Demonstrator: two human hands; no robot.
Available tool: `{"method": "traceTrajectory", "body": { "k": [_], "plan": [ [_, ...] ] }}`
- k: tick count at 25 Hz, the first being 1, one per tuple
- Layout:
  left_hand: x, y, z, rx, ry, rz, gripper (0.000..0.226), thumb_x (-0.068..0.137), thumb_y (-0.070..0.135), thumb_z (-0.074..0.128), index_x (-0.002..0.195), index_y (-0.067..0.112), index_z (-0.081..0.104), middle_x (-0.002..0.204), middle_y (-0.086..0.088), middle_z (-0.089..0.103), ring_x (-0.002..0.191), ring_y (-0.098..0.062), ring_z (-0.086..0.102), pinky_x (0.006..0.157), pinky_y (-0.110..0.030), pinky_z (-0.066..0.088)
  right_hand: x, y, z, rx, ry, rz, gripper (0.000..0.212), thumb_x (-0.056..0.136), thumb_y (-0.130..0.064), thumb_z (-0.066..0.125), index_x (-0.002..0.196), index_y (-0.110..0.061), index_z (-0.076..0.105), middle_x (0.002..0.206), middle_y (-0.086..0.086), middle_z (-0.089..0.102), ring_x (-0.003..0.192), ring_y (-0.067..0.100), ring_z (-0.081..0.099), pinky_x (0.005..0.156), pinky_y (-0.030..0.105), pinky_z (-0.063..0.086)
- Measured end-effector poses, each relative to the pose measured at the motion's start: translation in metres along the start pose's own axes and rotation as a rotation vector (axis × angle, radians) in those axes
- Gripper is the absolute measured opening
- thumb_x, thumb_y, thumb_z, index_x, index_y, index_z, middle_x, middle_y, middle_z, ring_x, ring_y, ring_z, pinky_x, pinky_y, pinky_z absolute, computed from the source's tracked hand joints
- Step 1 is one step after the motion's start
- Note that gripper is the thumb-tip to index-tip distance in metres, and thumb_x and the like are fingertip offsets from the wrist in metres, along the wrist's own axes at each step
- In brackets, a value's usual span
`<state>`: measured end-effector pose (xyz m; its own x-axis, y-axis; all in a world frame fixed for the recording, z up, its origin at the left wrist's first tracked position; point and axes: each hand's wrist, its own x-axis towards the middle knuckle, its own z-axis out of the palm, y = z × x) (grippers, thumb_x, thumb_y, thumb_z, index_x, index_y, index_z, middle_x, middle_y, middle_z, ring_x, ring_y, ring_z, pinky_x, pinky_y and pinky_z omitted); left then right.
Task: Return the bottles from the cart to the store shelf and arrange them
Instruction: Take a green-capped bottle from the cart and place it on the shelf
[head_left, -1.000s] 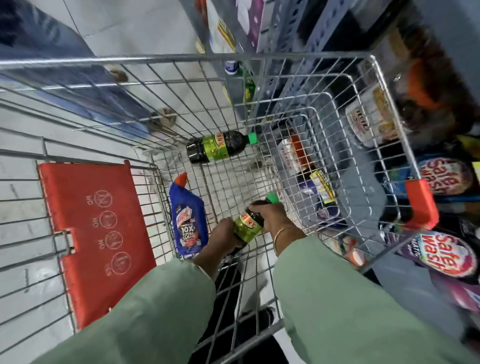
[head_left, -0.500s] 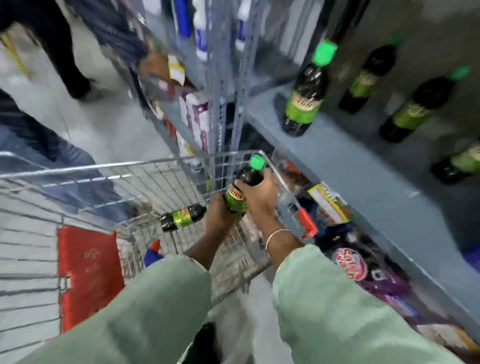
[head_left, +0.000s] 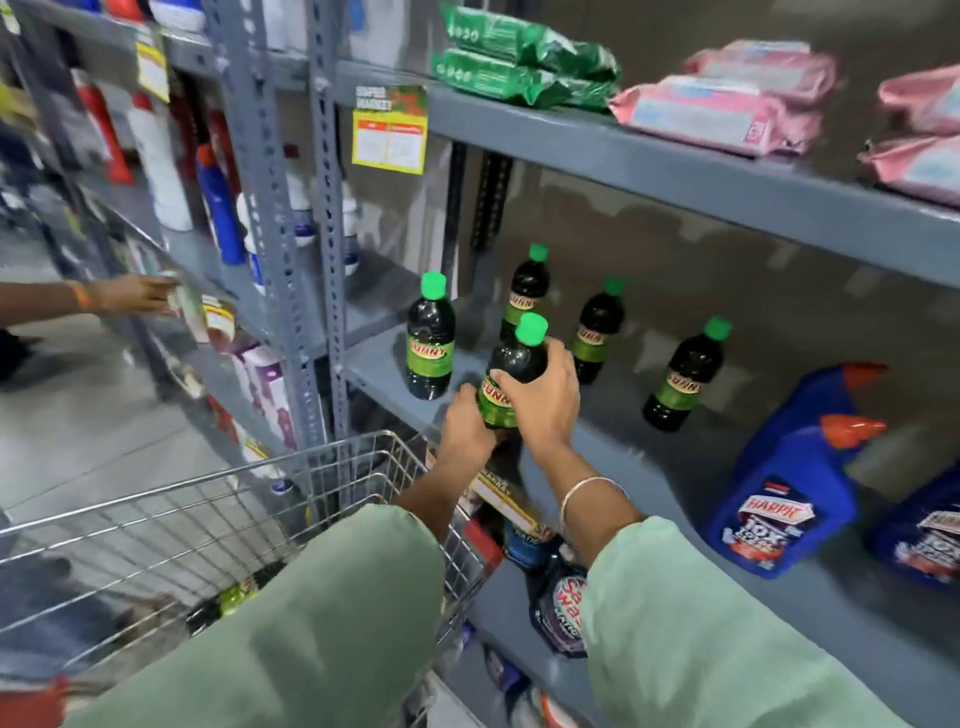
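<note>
Both hands hold one dark bottle (head_left: 517, 364) with a green cap and green label, upright, just above the front edge of the grey shelf (head_left: 649, 457). My right hand (head_left: 543, 397) wraps its body; my left hand (head_left: 465, 428) grips its base. Several matching bottles stand on the shelf: one at the left (head_left: 430, 343), one behind the held bottle (head_left: 527, 291), one further right (head_left: 597, 332), one at the far right (head_left: 683, 376). The wire cart (head_left: 249, 525) is at lower left, with another such bottle (head_left: 228, 603) lying in it, partly hidden by my sleeve.
Blue cleaner jugs (head_left: 795, 483) with orange caps stand on the same shelf at right. Green (head_left: 524, 62) and pink packs (head_left: 727, 104) lie on the shelf above. Another person's hand (head_left: 130, 293) reaches to the neighbouring rack at left. Pouches (head_left: 563, 608) fill the lower shelf.
Both hands have lifted the bottle out of the cart and carried it up to the shelf, among the standing bottles. The view has swung from the cart up to the shelving.
</note>
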<state>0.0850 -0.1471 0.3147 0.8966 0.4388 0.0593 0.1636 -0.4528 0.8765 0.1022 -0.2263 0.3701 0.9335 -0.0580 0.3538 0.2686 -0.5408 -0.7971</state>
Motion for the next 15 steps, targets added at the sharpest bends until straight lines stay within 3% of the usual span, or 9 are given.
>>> {"method": "traceTrajectory", "body": {
  "k": [5,15],
  "plan": [
    [0.021,0.006,0.046,0.06,-0.06,-0.005,0.046,0.073,0.004,0.071,0.111,0.001,0.044,0.113,-0.023,0.061,0.106,-0.038,0.058,0.087,-0.043,0.046,0.029,0.032,-0.01,-0.051,0.021,0.037,0.062,0.067,-0.025,0.078,0.12,-0.01,0.052,0.122,0.013,0.058,0.119,0.03,0.051,0.098,0.04,0.043],
    [0.046,0.006,0.067,-0.008,-0.054,0.017,0.049,0.069,0.01,0.075,0.109,0.004,0.048,0.114,-0.019,0.061,0.105,-0.036,0.058,0.082,-0.038,0.046,0.063,0.049,-0.007,-0.079,0.011,0.037,0.065,0.066,-0.032,0.079,0.122,-0.018,0.05,0.122,0.011,0.063,0.11,0.033,0.06,0.086,0.04,0.051]
  ]
}}
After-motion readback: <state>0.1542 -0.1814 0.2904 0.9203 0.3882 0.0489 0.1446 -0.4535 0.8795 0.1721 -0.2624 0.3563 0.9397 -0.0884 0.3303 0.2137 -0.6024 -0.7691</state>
